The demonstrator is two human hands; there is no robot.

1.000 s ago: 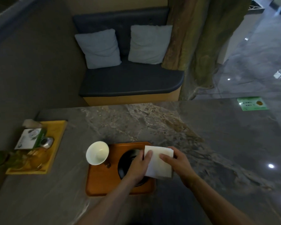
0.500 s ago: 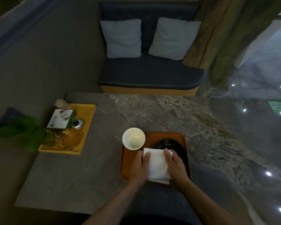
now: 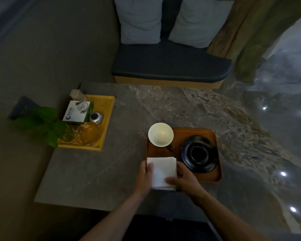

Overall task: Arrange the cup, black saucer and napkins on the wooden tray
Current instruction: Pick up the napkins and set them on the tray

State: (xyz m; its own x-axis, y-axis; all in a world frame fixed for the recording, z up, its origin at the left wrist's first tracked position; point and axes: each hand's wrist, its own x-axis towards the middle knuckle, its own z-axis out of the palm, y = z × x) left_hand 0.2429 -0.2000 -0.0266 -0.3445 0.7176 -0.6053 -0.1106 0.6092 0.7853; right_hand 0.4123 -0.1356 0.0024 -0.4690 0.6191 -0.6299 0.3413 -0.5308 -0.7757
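- Far left of bench (image 3: 207, 110): yellow tray (image 3: 108, 119) with a green-and-white box (image 3: 77, 114), glassware and a plant (image 3: 42, 124) noted; none of it part of the job, well apart from the work.
- Cup (image 3: 160, 134), white and upright, found at the far left corner of the wooden tray (image 3: 196, 133), its rim overhanging the tray edge; position unchanged over the last second.
- Left hand (image 3: 144, 176) found loosely curled against the left edge of the napkins (image 3: 162, 173), thumb laid on top, nothing enclosed.
- Napkins shifted leftward within the last second: previously held over the black saucer, now laid flat at the near left corner of the tray, just in front of the cup, near edge apparently past the tray rim.
- Right hand (image 3: 182, 180) found flat, fingers extended over the near right portion of the stack, pressing rather than gripping.
- Black saucer (image 3: 199, 153) consequently uncovered, resting on the right half of the tray, just beside the napkins without overlap.
- Judged: all three items on the tray; only squaring of the stack and release outstanding.
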